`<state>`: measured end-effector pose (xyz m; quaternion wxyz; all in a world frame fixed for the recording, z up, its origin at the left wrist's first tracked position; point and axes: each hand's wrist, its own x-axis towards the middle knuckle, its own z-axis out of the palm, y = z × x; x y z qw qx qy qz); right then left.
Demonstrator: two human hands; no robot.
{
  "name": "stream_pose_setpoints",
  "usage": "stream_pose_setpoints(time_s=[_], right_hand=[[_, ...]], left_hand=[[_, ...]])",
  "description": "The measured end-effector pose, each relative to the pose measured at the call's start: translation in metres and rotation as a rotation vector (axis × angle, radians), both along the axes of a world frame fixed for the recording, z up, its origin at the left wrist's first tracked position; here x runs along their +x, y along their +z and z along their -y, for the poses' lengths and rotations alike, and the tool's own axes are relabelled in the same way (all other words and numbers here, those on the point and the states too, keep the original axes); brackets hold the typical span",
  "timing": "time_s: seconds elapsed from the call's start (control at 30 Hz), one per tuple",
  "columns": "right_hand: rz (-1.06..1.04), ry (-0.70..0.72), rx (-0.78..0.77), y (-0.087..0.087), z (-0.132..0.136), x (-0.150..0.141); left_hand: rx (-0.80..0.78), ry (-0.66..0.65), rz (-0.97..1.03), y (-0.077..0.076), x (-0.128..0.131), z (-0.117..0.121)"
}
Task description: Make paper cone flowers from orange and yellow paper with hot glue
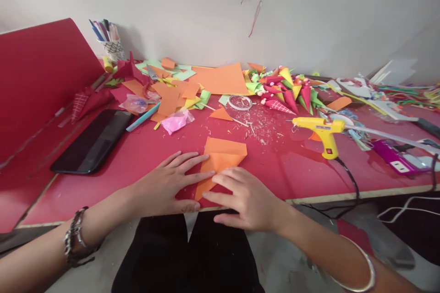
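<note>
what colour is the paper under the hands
Orange; the paper shows best in the head view.

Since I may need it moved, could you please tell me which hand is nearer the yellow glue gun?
Right: the right hand lies left of the yellow glue gun and closer to the person; the left hand is farther left.

One left hand (pixel 168 182) and one right hand (pixel 245 197), two in all; one folded orange sheet (pixel 223 158) under them. On one table (pixel 271 165): one black phone (pixel 96 142) at left, one yellow glue gun (pixel 322 132) and one purple device (pixel 395 156) at right, one pen cup (pixel 112 49) far left, many heaped paper cones (pixel 290 100), too tangled to count.
</note>
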<state>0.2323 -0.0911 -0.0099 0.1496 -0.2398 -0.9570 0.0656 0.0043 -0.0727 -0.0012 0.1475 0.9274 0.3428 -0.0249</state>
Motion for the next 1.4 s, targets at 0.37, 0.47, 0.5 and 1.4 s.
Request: stream_pose_setpoints(time_s=[0.37, 0.47, 0.5, 1.4], right_hand=[[0.045, -0.321, 0.063, 0.000, -0.029, 0.064], [0.016, -0.398, 0.069, -0.004, -0.032, 0.072], [-0.008, -0.430, 0.063, -0.005, -0.032, 0.073], [0.077, -0.387, 0.175, -0.015, 0.038, 0.030]], left_hand=[[-0.038, 0.001, 0.019, 0.001, 0.000, -0.001], [-0.044, -0.003, 0.019, 0.002, 0.001, 0.001], [-0.047, -0.005, 0.019, 0.003, 0.000, 0.001], [0.226, -0.098, 0.089, 0.009, 0.033, 0.018]])
